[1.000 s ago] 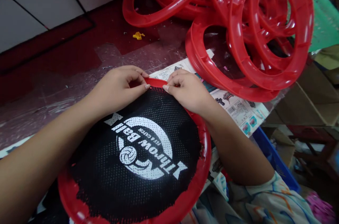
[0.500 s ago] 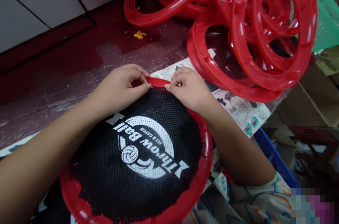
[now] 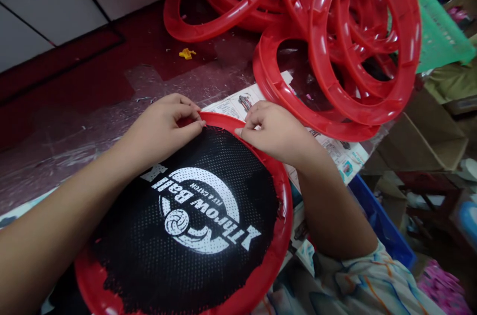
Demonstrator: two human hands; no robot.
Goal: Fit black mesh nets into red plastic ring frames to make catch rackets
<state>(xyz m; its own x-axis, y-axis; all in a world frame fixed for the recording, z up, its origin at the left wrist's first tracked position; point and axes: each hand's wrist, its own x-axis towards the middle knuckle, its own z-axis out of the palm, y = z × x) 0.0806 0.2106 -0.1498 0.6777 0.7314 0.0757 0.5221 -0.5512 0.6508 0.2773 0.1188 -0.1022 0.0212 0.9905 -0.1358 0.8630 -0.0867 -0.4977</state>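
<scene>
The red ring is lying flat on the table in front of the person, and it is serving here as the landmark for everything else. A black mesh cloth with white printed letters is lying over this ring and is covering almost all of its opening; only at the near edge some red rim is showing past the ragged border of the cloth.

Both hands are working at the far edge of the ring, close together but not touching each other. The left hand is pinching the border of the mesh against the rim, thumb below and fingertips pressed together on top. The right hand is doing the same just beside it, its fingers curled and pressed down on the cloth edge. It seems that they are holding so near to each other in order to keep the cloth tight on one short part of the rim.

Beyond the ring, on its far right side, a pile of bare red rings is leaning. A printed paper sheet is lying under the ring's right side, perhaps to protect the table. Far behind the ring a small yellow piece is lying alone.
</scene>
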